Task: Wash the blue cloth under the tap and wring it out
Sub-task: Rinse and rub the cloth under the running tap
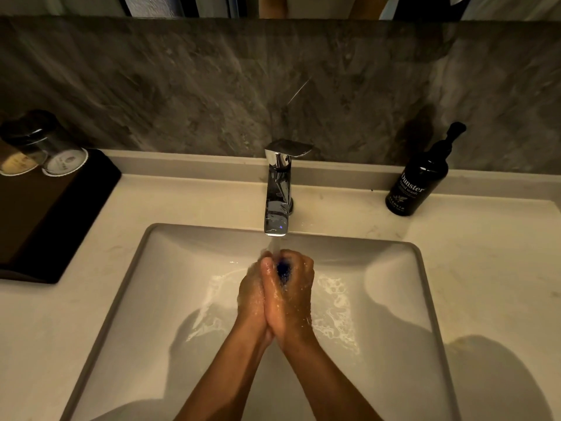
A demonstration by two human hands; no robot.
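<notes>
Both my hands are pressed together over the white sink (127,299), directly under the chrome tap (277,189). Only a small patch of the blue cloth (283,270) shows between the fingers; the rest is hidden inside my palms. My left hand (253,294) and my right hand (293,296) are wet and squeeze the cloth from both sides. A stream of water runs from the spout onto my fingertips and the cloth. Foamy water spreads on the basin floor around my hands.
A black pump bottle of hand wash (420,177) stands on the counter at the right of the tap. A dark tray (57,208) with two upturned glasses (45,147) sits at the left. A grey stone wall rises behind the counter.
</notes>
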